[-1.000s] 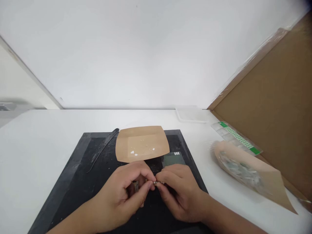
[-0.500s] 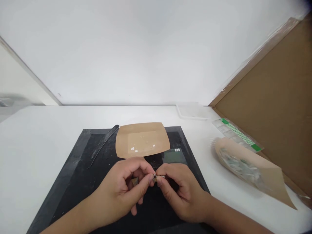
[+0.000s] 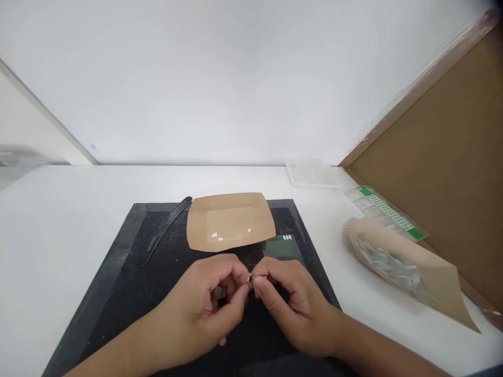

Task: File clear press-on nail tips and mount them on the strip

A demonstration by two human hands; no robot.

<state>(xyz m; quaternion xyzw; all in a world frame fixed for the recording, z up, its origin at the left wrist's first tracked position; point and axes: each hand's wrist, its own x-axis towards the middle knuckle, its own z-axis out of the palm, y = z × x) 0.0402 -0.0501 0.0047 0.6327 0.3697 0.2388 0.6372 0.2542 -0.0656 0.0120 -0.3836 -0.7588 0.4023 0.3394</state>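
Over the black mat [image 3: 118, 283], my left hand [image 3: 210, 306] and my right hand [image 3: 294, 303] meet fingertip to fingertip. Between them is a tiny metallic-looking piece [image 3: 250, 278], pinched from the left by thumb and forefinger. The right thumb and forefinger pinch its other side, where a short light end shows past the fingers. The fingertips hide most of the piece, so its kind is unclear. Something small and brownish shows inside the curl of my left fingers, too covered to name.
Behind the hands lies a brown paper tray [image 3: 236, 204] with small white bits. A curved dark strip [image 3: 167, 230] lies to its left. At right are a brown paper holder [image 3: 444, 277] of clear packets, a green-labelled clear organizer [image 3: 393, 214] and a clear plastic lid [image 3: 312, 175].
The fingers have shifted slightly around the tiny piece, and my left hand's lower fingers are more curled in. The whole view has tilted a little.
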